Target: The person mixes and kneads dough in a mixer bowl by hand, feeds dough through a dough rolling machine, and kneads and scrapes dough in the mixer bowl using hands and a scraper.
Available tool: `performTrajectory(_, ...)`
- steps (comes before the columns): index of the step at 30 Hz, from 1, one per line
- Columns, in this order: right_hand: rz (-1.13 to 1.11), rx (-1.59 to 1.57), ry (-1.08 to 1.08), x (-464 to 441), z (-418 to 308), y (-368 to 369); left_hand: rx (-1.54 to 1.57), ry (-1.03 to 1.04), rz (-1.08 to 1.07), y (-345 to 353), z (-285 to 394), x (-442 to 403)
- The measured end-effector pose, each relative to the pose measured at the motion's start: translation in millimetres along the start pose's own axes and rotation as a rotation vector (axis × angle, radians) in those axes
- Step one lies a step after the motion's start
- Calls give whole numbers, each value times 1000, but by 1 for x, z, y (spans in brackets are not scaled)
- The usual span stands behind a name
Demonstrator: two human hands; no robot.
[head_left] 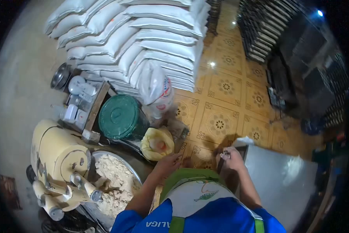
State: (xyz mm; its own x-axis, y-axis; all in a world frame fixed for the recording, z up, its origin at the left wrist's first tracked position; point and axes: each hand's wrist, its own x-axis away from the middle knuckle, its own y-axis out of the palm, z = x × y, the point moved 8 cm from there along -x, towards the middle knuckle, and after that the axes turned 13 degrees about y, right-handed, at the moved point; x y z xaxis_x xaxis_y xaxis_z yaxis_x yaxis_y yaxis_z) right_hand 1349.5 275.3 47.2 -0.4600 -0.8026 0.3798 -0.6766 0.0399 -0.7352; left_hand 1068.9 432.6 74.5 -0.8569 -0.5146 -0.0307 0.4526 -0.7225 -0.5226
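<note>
My left hand point(169, 163) hovers beside a yellow plastic bag point(157, 143) that gapes at the top. Its fingers are loosely extended and nothing shows in them. My right hand point(232, 158) is closed near the corner of a metal-topped table point(279, 174). Whitish bits show at its fingertips, and I cannot make out what it holds, if anything. To my left, a large metal bowl point(135, 176) of crumbly pale dough point(118, 182) sits under a cream-coloured mixer point(62, 155).
White sacks point(159, 35) are stacked high ahead. A green lidded bucket point(120, 116) and a clear plastic bag point(153, 83) stand before them. Small containers point(75, 112) sit on a wooden stand at left. Dark racks point(267, 31) line the right, beyond the patterned tile floor point(221, 105).
</note>
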Motion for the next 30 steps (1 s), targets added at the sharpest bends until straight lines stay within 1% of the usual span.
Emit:
performTrajectory(3, 44, -69, 29, -63, -22, -23, 6, -89, 88, -24, -21, -11)
performTrajectory(5, -28, -66, -27, -107, -31, -13, 13, -174, 192, -40, -32, -7)
performTrajectory(7, -119, -86, -61, -152, -39, 4, -57, -434, 163, -49, -51, 9)
performTrajectory(8, -176, -56, -126, -174, -57, 8, -80, -569, 153, -51, -58, 21)
performTrajectory(9, -227, -11, -206, -192, -78, 11, -71, -623, 228, -48, -73, 34)
performTrajectory(12, -385, 105, -425, -245, -129, 28, -97, -779, 314, 1, -141, 81)
performTrajectory(13, -397, 163, -490, -267, -142, 30, -74, -830, 387, 13, -140, 87)
performTrajectory(15, -408, 260, -629, -308, -171, 34, -123, -1037, 583, 33, -130, 106)
performTrajectory(16, -454, 278, -674, -321, -188, 34, -151, -1141, 654, 41, -122, 118)
performTrajectory(17, -539, 232, -636, -338, -205, 33, -141, -1180, 697, 60, -119, 127)
performTrajectory(19, -690, 152, -549, -377, -240, 32, 64, -1326, 901, 121, -118, 140)
performTrajectory(20, -717, 172, -581, -395, -252, 36, 102, -1380, 880, 147, -112, 138)
performTrajectory(21, -696, 184, -712, -414, -264, 41, 148, -1436, 852, 176, -103, 135)
performTrajectory(23, -651, 186, -978, -435, -284, 61, 238, -1509, 889, 233, -91, 130)
performTrajectory(24, -678, 199, -1009, -444, -289, 80, 310, -1549, 892, 254, -85, 122)
performTrajectory(25, -694, 159, -1091, -448, -297, 96, 325, -1562, 929, 270, -79, 112)
performTrajectory(27, -724, 71, -1245, -442, -318, 117, 484, -1624, 1040, 301, -61, 90)
performTrajectory(28, -746, 77, -1270, -436, -327, 128, 496, -1633, 1073, 333, -78, 92)
performTrajectory(30, -782, 337, -1463, -380, -337, 155, 332, -1427, 1014, 396, -124, 66)
